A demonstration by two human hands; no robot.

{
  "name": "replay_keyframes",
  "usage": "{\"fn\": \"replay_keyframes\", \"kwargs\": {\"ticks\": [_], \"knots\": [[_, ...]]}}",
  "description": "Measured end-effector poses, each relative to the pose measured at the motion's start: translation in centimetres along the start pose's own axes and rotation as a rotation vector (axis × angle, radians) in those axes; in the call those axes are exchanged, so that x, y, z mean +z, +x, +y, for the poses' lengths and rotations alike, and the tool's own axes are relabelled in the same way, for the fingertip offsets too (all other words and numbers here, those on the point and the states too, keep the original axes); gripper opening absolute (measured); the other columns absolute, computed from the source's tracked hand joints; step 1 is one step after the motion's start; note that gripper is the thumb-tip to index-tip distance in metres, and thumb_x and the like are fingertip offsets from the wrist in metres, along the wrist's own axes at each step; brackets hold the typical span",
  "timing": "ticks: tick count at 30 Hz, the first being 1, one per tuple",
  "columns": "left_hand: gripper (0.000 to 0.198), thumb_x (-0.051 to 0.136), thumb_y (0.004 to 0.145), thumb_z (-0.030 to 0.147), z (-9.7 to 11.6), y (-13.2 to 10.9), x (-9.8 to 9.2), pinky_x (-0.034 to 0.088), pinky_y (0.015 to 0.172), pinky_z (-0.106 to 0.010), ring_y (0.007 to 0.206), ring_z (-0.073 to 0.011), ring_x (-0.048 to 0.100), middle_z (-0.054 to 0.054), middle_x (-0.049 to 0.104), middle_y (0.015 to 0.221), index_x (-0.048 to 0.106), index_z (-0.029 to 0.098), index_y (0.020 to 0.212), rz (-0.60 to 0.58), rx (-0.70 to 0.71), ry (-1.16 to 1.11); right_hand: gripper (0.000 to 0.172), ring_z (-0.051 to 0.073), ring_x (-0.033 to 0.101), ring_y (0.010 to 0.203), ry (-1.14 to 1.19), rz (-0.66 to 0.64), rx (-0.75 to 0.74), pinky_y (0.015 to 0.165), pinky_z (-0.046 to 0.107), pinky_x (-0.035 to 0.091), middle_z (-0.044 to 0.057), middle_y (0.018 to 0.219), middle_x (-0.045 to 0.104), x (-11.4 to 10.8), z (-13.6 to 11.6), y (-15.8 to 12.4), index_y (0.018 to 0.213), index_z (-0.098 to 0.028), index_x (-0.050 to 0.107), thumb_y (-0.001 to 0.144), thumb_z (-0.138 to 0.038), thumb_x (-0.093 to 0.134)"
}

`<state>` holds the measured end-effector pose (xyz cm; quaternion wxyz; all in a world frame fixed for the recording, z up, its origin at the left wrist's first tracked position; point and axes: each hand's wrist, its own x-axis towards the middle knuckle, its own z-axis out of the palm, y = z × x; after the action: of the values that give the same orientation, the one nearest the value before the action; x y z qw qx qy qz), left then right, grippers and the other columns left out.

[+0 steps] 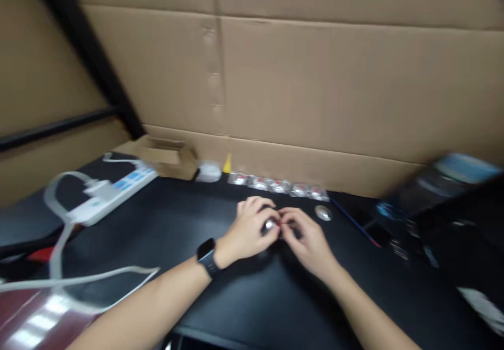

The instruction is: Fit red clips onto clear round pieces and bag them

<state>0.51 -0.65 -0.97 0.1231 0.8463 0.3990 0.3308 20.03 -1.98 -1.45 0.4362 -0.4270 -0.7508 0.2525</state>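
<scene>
Over the middle of the black table, my left hand (254, 225) curls its fingers around a small shiny silver round piece (270, 224). My right hand (304, 235) meets it from the right, thumb and finger pinched at a tiny red bit at the piece's edge. What that pinch holds is too small and blurred to name. A loose silver disc (323, 213) lies just beyond my right hand. Behind both hands runs a row of clear-wrapped silver pieces with red centres (279, 185). A dark watch (208, 255) is on my left wrist.
A white power strip (114, 195) with looping cables lies at left. An open cardboard box (167, 156), a clear plastic packet (209, 171) and a yellow tip (227, 163) stand by the cardboard wall (315, 87). A blue pen-like stick (354, 223) and a tilted clear container (437, 184) are right.
</scene>
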Motion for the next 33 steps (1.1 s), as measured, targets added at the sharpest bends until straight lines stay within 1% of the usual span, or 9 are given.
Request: {"fn": "replay_keyframes", "kwargs": {"ticks": [3, 6, 11, 16, 20, 24, 28, 30, 33], "knots": [[0.015, 0.065, 0.089, 0.032, -0.2, 0.0, 0.2, 0.036, 0.094, -0.041, 0.116, -0.0242, 0.049, -0.003, 0.064, 0.119, 0.068, 0.027, 0.103, -0.007, 0.009, -0.016, 0.006, 0.020, 0.063, 0.100, -0.060, -0.005, -0.021, 0.081, 0.030, 0.055, 0.009, 0.114, 0.061, 0.0, -0.1, 0.2, 0.094, -0.022, 0.062, 0.090, -0.018, 0.058], [0.009, 0.065, 0.090, 0.030, -1.0, -0.6, 0.3, 0.034, 0.093, -0.041, 0.116, -0.0245, 0.048, -0.004, 0.064, 0.118, 0.071, 0.026, 0.096, 0.011, -0.017, 0.006, 0.008, 0.018, 0.063, 0.096, 0.001, -0.056, -0.058, 0.079, 0.029, 0.056, 0.009, 0.112, 0.060, 1.0, -0.5, 0.3, 0.093, -0.021, 0.060, 0.091, -0.017, 0.054], [0.012, 0.065, 0.092, 0.032, -2.2, -0.7, 0.7, 0.031, 0.092, -0.041, 0.116, -0.0237, 0.048, -0.002, 0.064, 0.117, 0.076, 0.030, 0.089, 0.006, 0.055, 0.030, 0.008, 0.015, 0.063, 0.087, -0.013, -0.047, -0.101, 0.077, 0.028, 0.055, 0.008, 0.111, 0.058, 1.5, 0.0, 0.3, 0.092, -0.021, 0.059, 0.091, -0.016, 0.053], [0.010, 0.070, 0.089, 0.038, -2.3, -0.1, 0.4, 0.031, 0.092, -0.042, 0.116, -0.0255, 0.047, -0.003, 0.063, 0.116, 0.078, 0.032, 0.091, 0.054, 0.036, 0.111, 0.008, 0.013, 0.061, 0.081, -0.038, -0.046, -0.154, 0.074, 0.028, 0.053, 0.008, 0.114, 0.056, 1.4, 0.7, 0.3, 0.094, -0.020, 0.056, 0.092, -0.015, 0.051], [0.010, 0.070, 0.088, 0.036, -2.3, -0.1, 0.4, 0.031, 0.092, -0.042, 0.115, -0.0256, 0.046, -0.003, 0.062, 0.113, 0.079, 0.032, 0.088, 0.022, 0.061, 0.139, 0.007, 0.015, 0.060, 0.084, -0.144, -0.036, -0.137, 0.074, 0.027, 0.050, 0.007, 0.109, 0.059, 1.6, 0.6, 0.5, 0.092, -0.021, 0.057, 0.091, -0.016, 0.051], [0.020, 0.066, 0.090, 0.041, -2.5, -0.3, 0.6, 0.030, 0.089, -0.039, 0.106, -0.0229, 0.048, -0.003, 0.063, 0.099, 0.078, 0.028, 0.081, -0.039, 0.094, 0.136, 0.010, 0.017, 0.060, 0.087, -0.203, -0.150, -0.193, 0.077, 0.029, 0.049, 0.005, 0.101, 0.062, 0.3, 0.6, 0.7, 0.098, -0.020, 0.061, 0.089, -0.020, 0.058], [0.027, 0.061, 0.092, 0.050, -2.9, -0.3, 0.5, 0.027, 0.087, -0.037, 0.098, -0.0207, 0.053, -0.002, 0.068, 0.091, 0.079, 0.030, 0.087, -0.118, 0.116, 0.087, 0.027, 0.021, 0.061, 0.095, -0.321, -0.297, -0.223, 0.087, 0.033, 0.048, 0.007, 0.102, 0.065, -1.7, 1.6, 0.8, 0.106, -0.019, 0.067, 0.082, -0.030, 0.072], [0.029, 0.060, 0.092, 0.052, -3.1, -0.2, 0.3, 0.026, 0.086, -0.037, 0.096, -0.0203, 0.055, -0.003, 0.071, 0.088, 0.079, 0.030, 0.089, -0.147, 0.140, 0.065, 0.021, 0.019, 0.062, 0.084, -0.357, -0.391, -0.196, 0.078, 0.030, 0.049, 0.006, 0.093, 0.067, -2.2, 2.4, 1.0, 0.100, -0.019, 0.071, 0.080, -0.026, 0.073], [0.029, 0.061, 0.092, 0.051, -3.5, -0.2, 0.2, 0.025, 0.087, -0.037, 0.095, -0.0204, 0.058, -0.003, 0.073, 0.086, 0.078, 0.029, 0.087, -0.194, 0.168, 0.064, 0.016, 0.016, 0.062, 0.078, -0.349, -0.407, -0.167, 0.073, 0.026, 0.047, 0.004, 0.087, 0.068, -2.1, 3.2, 1.2, 0.097, -0.020, 0.074, 0.083, -0.020, 0.070]]}}
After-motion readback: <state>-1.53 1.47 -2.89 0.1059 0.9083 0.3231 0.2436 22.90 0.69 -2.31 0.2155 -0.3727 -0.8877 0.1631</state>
